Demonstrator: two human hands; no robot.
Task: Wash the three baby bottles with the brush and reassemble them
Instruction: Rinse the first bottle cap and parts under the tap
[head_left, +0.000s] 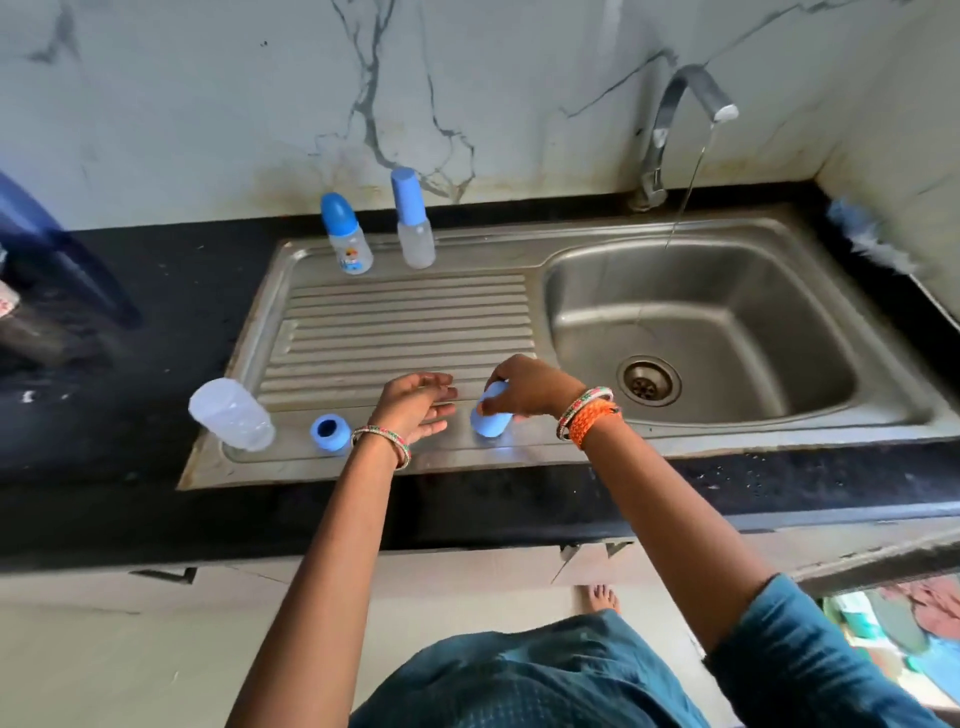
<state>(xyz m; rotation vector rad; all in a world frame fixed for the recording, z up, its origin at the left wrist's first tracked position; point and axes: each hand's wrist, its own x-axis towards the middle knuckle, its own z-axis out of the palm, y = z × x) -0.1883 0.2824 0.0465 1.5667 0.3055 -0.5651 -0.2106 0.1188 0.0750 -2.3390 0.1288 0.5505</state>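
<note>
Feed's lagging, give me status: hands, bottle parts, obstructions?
Right hand grips blue cap on drainboard. Left hand open, empty. Clear bottle body and blue collar ring apart. Nothing blocking.

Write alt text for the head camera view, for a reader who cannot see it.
A person's right hand grips a light blue plastic cap on a steel sink's ribbed drainboard, the open left hand beside it. Nearby lie a clear bottle body and blue screw ring; two capped baby bottles stand behind, and the tap runs.

Two bottles (379, 228) stand behind the drainboard (405, 322), basin (701, 322) to its right
</note>
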